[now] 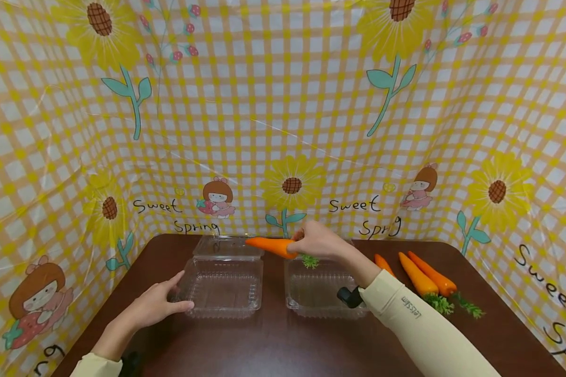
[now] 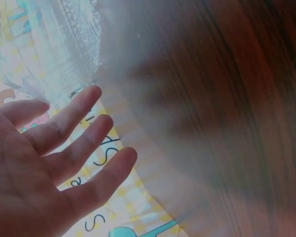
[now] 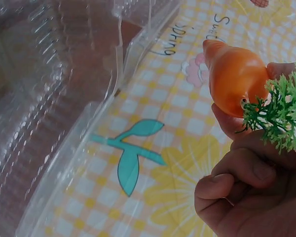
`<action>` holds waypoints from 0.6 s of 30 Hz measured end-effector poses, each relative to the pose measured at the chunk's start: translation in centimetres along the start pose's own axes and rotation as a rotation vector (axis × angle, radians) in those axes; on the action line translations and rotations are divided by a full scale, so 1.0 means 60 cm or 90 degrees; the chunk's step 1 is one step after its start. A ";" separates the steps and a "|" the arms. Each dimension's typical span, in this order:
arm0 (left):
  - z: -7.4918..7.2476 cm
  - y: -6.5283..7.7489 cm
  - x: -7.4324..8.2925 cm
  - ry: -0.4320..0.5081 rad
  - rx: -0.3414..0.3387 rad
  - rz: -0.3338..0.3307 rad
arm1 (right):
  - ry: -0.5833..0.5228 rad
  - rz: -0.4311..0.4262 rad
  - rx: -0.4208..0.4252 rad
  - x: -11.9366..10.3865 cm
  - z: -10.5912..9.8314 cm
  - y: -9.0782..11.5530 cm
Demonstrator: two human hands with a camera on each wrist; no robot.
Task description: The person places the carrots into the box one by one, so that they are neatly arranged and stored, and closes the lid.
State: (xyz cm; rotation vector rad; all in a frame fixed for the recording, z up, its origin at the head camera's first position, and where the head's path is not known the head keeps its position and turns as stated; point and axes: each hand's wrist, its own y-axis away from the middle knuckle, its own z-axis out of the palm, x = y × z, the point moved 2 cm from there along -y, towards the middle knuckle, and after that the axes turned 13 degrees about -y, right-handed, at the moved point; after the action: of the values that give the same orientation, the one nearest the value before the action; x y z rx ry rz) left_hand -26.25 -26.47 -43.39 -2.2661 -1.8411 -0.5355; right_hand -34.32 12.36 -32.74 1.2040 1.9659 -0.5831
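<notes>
My right hand (image 1: 318,240) pinches an orange carrot (image 1: 270,246) near its thick, leafy end, and its tip points left. In the right wrist view the carrot (image 3: 239,79) shows its green leaves (image 3: 286,111) beside the fingers. Below this hand lies a clear plastic box (image 1: 318,288) with its lid folded back. A second clear box (image 1: 224,285), likewise with its lid back, lies to the left. My left hand (image 1: 155,301) has its fingers spread at that box's left side, holding nothing; the left wrist view shows the fingers (image 2: 84,103) extended.
Several more carrots (image 1: 417,275) with green tops lie on the right of the dark brown table (image 1: 245,345), one partly behind the right sleeve (image 1: 405,314). A yellow checked cloth (image 1: 283,104) with sunflowers rises around the table's back and sides.
</notes>
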 end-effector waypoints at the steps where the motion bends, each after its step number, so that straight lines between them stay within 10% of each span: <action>1: -0.001 0.000 0.000 0.000 0.002 0.001 | -0.002 -0.005 -0.006 -0.002 0.004 -0.003; 18: -0.001 -0.005 -0.004 0.007 -0.011 0.001 | 0.044 -0.051 -0.118 -0.033 0.091 -0.072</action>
State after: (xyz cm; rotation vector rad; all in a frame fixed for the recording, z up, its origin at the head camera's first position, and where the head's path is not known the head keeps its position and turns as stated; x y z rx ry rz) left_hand -26.57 -26.62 -43.43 -2.2708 -1.8361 -0.5646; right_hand -35.66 5.47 -34.57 1.0474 2.0834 -0.3929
